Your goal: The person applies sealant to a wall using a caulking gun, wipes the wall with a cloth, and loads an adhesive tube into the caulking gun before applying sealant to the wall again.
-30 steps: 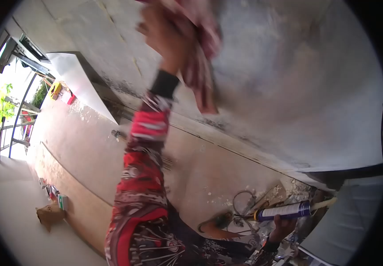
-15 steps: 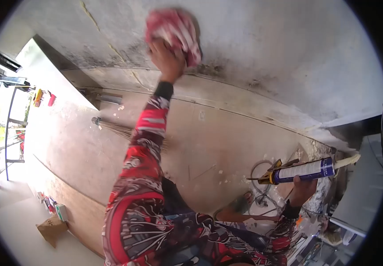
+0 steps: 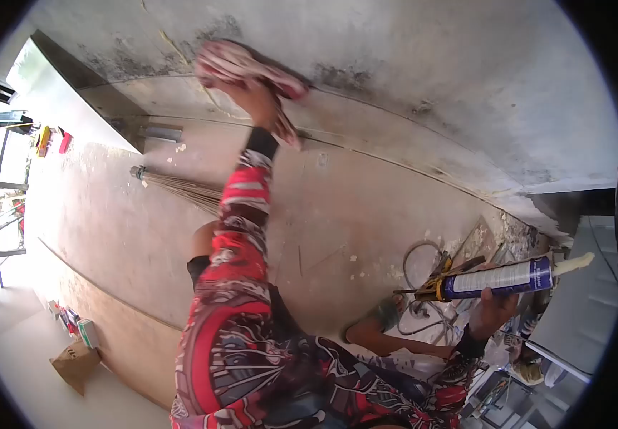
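cloth [image 3: 224, 60] in left hand [image 3: 255, 101] has moved down wall [image 3: 430, 64].

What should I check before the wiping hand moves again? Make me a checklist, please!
1. Left hand gripping the cloth: ok.
2. Right hand holding the caulking gun: ok.
3. Nozzle pointing away from the cloth: ok.
4. Wall free of dark patches: not ok, some show.
5. Floor clear: not ok, a broom lies there.
6. Cloth's underside clean: cannot tell, hidden.
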Motion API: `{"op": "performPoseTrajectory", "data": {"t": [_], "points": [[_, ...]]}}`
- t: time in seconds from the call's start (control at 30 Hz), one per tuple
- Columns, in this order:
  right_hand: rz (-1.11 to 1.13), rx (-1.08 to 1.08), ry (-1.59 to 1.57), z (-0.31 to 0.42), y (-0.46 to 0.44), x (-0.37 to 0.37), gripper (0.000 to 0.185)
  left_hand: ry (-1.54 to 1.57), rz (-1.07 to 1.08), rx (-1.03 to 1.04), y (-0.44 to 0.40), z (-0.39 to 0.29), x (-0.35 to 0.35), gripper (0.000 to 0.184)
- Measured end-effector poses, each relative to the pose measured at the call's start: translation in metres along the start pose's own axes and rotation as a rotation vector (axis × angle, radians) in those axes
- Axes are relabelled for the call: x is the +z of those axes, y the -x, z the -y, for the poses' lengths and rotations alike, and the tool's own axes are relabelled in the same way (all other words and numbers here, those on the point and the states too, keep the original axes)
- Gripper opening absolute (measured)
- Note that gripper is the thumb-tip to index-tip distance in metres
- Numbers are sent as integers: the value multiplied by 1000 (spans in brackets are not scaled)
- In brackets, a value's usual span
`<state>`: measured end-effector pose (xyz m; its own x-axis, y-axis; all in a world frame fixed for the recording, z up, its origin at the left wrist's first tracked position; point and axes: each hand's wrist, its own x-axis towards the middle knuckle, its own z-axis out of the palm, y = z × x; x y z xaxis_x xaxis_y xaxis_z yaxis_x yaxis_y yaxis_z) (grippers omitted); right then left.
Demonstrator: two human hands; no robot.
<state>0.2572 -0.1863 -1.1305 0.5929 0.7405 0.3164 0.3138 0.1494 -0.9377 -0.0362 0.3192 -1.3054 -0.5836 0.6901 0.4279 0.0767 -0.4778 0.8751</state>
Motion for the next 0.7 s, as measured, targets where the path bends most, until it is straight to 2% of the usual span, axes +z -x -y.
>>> {"op": "performPoseTrajectory", "data": {"t": [0.03,0.1,0.13,0.27,0.37,0.47,0.5,0.53,0.6,0.7], "points": [[-6,1,-23,-1,-1,-1,68,85,-24,-36,-24,-12,-1,75],[-50,-55,39,0,0,-4,71,483,-25,-320,-24,-58,2,73],[-45,-29,21,2,-1,-5,75,464,-20,-420,-19,-63,3,71],[-61,4,-30,-4,-3,-23,82,730,140,-842,32,-93,14,72],[-111,55,-49,-9,0,-33,80,511,155,-1012,90,-119,29,69],[-106,36,-112,0,-8,-26,72,611,45,-935,147,-117,77,70],[-117,16,-119,3,-9,-22,71,910,236,-847,172,-65,99,64],[-117,-6,-107,4,-10,-22,71,921,236,-879,193,-68,117,59],[-129,-38,-131,6,-13,-20,69,912,232,-1022,253,-102,145,49],[-154,-32,-103,6,-16,-22,68,1015,361,-1334,350,-158,182,35]]}}
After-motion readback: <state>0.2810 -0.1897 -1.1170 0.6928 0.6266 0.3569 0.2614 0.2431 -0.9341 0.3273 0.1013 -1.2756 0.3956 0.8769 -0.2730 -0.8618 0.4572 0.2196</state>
